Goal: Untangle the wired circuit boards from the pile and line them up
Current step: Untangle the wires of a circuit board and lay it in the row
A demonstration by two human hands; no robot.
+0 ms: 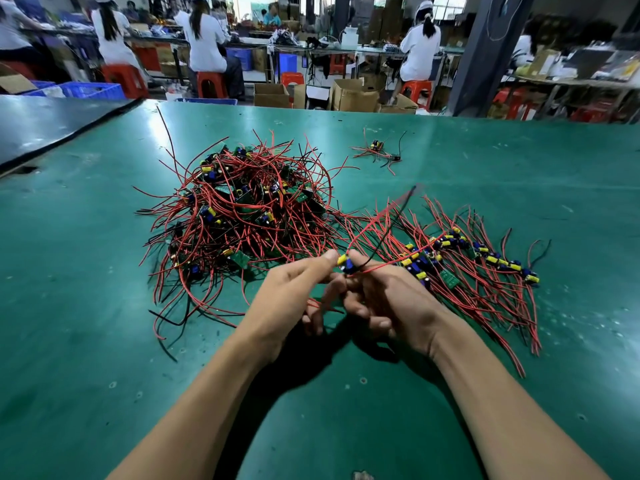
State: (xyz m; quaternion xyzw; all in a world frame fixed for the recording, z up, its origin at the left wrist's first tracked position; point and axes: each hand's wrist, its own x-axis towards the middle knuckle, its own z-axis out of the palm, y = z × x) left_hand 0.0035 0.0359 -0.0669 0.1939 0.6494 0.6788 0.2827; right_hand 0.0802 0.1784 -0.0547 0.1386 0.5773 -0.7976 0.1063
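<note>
Head view looks down along two bare forearms that reach forward over the green table (104, 341) and meet just in front of the pile (242, 209) of red-wired circuit boards, at its near right edge. The left hand (291, 299) has its back turned up and to the left, with the thumb stretched forward and the other fingers curled under. The right hand (391, 303) faces it, palm turned inward, its fingers bent and partly blurred.

Between them they pinch one small circuit board (347, 264) — the left thumb against its yellow part, the right forefinger tip on the other side — so both hands are closed on it. It is held above the table, just nearer than the pile. A red wire (377, 220) and a black wire (398, 216) rise from that board and arc away to the right of the pile.

Further right of the pile lies a row of boards (467, 254), set side by side with their wires trailing toward the person. Beyond the pile and to its right, well apart from it, sits a small stray bundle (379, 150).
</note>
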